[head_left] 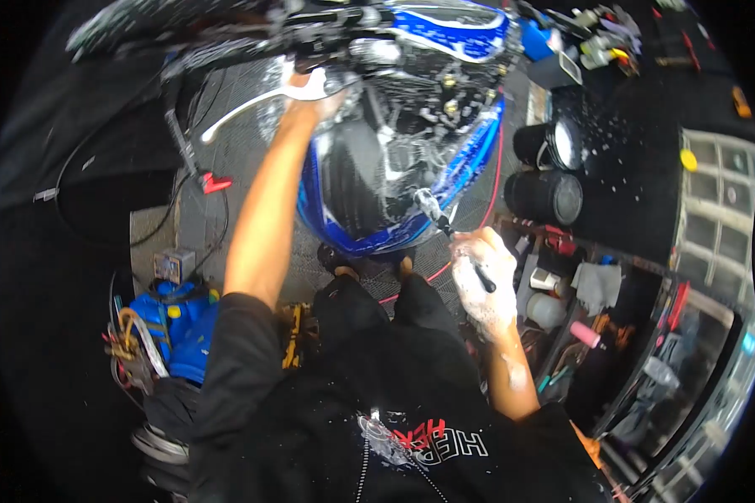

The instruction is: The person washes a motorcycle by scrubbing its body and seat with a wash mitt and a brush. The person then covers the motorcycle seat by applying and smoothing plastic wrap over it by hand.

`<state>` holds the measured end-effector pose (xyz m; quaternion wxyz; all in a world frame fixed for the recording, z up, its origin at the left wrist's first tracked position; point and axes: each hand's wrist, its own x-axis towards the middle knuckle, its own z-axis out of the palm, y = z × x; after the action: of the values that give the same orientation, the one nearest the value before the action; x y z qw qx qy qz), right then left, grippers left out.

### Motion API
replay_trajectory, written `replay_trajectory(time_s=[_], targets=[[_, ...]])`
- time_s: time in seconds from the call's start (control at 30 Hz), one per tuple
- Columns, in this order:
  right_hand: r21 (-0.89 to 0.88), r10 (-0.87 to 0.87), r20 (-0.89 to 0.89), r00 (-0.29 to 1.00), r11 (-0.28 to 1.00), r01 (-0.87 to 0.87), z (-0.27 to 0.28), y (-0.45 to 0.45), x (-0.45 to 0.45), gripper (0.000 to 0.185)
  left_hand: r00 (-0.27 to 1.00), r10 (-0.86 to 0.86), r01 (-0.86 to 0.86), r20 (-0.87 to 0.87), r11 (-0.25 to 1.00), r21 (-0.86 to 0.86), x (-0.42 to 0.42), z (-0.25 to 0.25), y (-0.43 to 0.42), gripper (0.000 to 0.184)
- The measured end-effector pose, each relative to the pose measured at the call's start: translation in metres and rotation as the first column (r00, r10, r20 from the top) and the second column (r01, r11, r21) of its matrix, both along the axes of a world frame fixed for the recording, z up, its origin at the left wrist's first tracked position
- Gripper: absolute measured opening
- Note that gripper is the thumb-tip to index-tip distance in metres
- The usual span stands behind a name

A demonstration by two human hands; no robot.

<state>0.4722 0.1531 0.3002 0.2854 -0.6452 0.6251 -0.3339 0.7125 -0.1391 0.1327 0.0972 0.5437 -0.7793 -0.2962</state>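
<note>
A blue and black motorcycle (352,180), streaked with white foam, fills the upper middle. My right hand (485,272), covered in suds, is closed around the dark handle of a brush (432,205). The brush's foamy head lies against the blue-edged body panel. Up at the front of the motorcycle, my left hand (315,96) reaches in behind a white lever (252,109), near the handlebar. Its fingers are mostly hidden by the lever and the motorcycle parts.
Two black buckets (524,194) stand to the right, one with white foam. A shelf (562,352) with bottles and cloths is at the lower right. Blue equipment (189,331) sits at the lower left. A red hose (497,168) runs beside the motorcycle.
</note>
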Motion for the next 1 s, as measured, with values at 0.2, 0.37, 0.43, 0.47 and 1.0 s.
replay_trajectory(time_s=[0.2,0.37,0.43,0.47,1.0], targets=[[0.052,-0.394,0.144,0.908,0.919,0.391,-0.024,0.056,-0.055,0.009,0.999,-0.039,0.025,-0.014,0.824,-0.566,-0.028,0.030,0.117,0.034],[0.109,-0.387,0.227,0.894,0.922,0.371,-0.057,0.086,-0.102,0.009,0.944,-0.319,0.236,-0.085,0.833,-0.501,-0.075,-0.013,0.219,0.051],[0.057,-0.342,0.168,0.924,0.940,0.338,-0.066,0.086,-0.120,0.008,0.972,-0.220,0.154,-0.086,0.868,-0.472,-0.111,0.005,0.210,0.057],[0.085,-0.345,0.178,0.921,0.938,0.335,-0.066,0.087,-0.129,0.008,0.982,-0.168,0.112,-0.083,0.881,-0.460,-0.131,0.020,0.199,0.061],[0.149,-0.381,0.333,0.862,0.924,0.351,-0.089,0.104,-0.266,0.006,0.917,-0.167,0.371,0.362,0.692,-0.619,-0.326,0.020,0.108,0.044]])
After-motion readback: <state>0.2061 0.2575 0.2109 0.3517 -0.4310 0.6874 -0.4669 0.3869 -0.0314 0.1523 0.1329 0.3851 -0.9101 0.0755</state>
